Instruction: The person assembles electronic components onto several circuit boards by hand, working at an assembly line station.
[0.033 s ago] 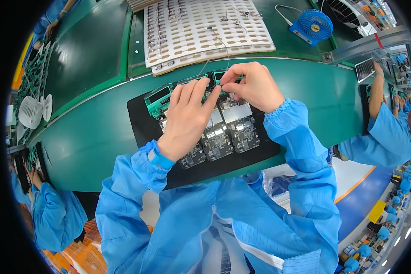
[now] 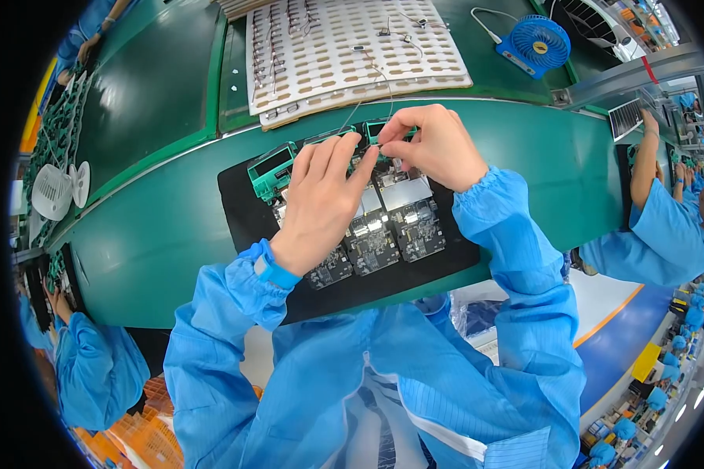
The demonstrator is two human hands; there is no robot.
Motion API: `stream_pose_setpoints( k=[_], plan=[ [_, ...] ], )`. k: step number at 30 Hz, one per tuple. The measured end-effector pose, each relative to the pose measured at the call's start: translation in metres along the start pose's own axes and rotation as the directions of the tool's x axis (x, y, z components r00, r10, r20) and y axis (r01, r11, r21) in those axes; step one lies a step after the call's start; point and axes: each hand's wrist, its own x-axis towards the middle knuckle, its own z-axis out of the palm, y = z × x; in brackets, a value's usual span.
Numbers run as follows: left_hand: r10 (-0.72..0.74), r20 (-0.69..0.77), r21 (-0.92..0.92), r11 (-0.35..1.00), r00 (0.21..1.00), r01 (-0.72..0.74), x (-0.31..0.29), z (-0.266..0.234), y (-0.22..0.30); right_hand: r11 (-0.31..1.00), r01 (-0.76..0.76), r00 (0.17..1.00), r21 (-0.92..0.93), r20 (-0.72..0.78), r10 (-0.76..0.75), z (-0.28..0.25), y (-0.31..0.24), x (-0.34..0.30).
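Three circuit boards lie side by side on a black mat, with green plastic frames at their far ends. My left hand rests over the left and middle boards, fingers stretched out, covering part of them. Its outer fingertips are by the middle green frame, and one finger reaches toward my right fingertips. My right hand is closed in a pinch at the far end of the right board. What it pinches is too small to make out. A thin wire runs down toward the fingertips.
Beyond the boards stands a white slotted tray with small wired parts. A blue fan is at the far right, a white fan at the left. Co-workers in blue sit on both sides; one sleeve is at right.
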Motion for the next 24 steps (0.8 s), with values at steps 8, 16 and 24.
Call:
stream_pose_setpoints(
  k=[8,16,24],
  plan=[
    [-0.036,-0.025,-0.071,0.997,0.999,0.034,0.002,0.006,0.003,0.992,0.099,0.991,-0.083,-0.079,-0.105,0.005,0.009,-0.003],
    [-0.053,-0.055,-0.118,0.992,0.997,0.046,0.002,0.002,0.000,0.571,0.391,0.811,-0.721,-0.022,-0.584,0.026,0.010,-0.039],
    [-0.077,-0.011,-0.119,0.990,0.997,0.075,-0.009,-0.002,0.026,0.815,0.326,0.791,-0.479,-0.335,-0.513,-0.024,0.003,0.070]
  ],
)
